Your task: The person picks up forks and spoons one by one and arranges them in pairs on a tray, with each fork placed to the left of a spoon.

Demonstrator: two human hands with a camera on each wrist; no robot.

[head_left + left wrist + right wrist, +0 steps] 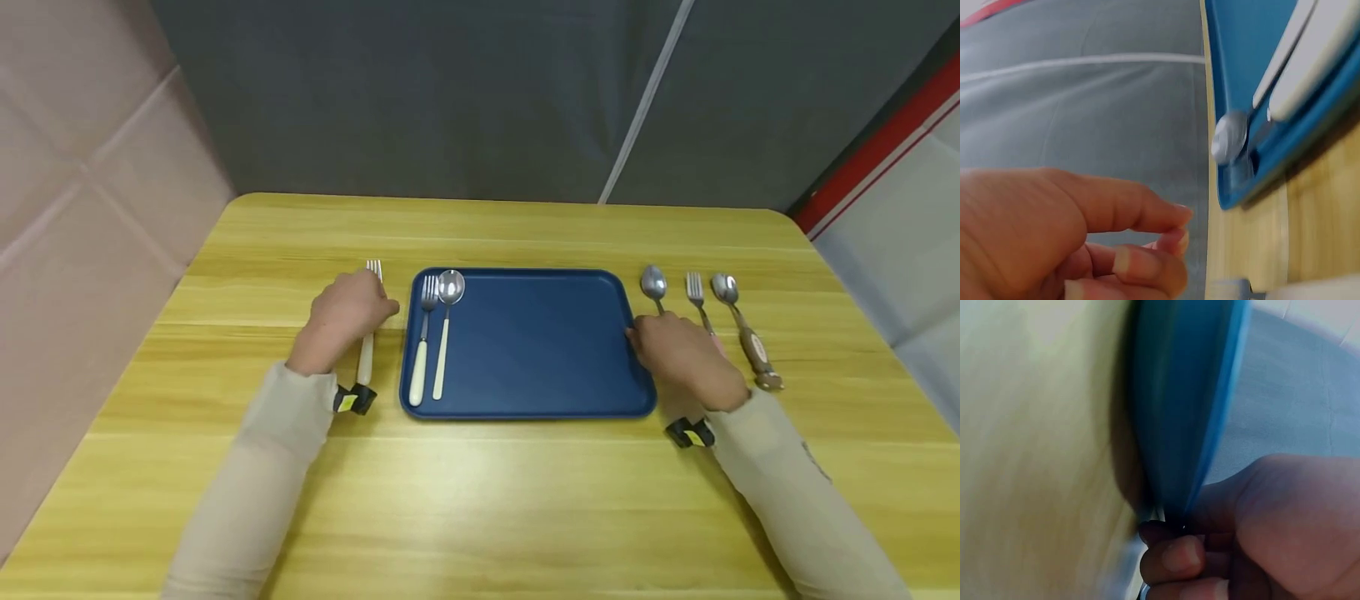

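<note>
The wooden table point(480, 500) carries a blue tray point(540, 350) at its centre, lying flat with its long side toward the person. The right hand point(686, 358) is at the tray's right rim; the right wrist view shows its fingers point(1179, 556) curled under the edge with the thumb above, so it grips the rim itself. Risk one: a lift or pull from this single side would tilt the tray, and the white-handled fork point(422, 350) and white-handled spoon point(445, 333) lying side by side along its left end, unrestrained, could slide or roll toward the low side. Risk two: the same hand rests across the handles of the steel spoon point(654, 285) and steel fork point(695, 290) just right of the tray, so any sideways motion could drag them, or knock them into the brown-handled spoon point(738, 321) beside them. The left hand point(348, 321) lies over a second white-handled fork point(367, 342) on the table just left of the tray; the head view suggests contact with the handle, while the left wrist view shows the fingers point(1147, 262) loosely curled with nothing visibly between them, so whether it actually holds the fork cannot be told. Risk three: if that grasp is incomplete, the fork's slim handle could slip and strike the tray rim, which stands close by.
</note>
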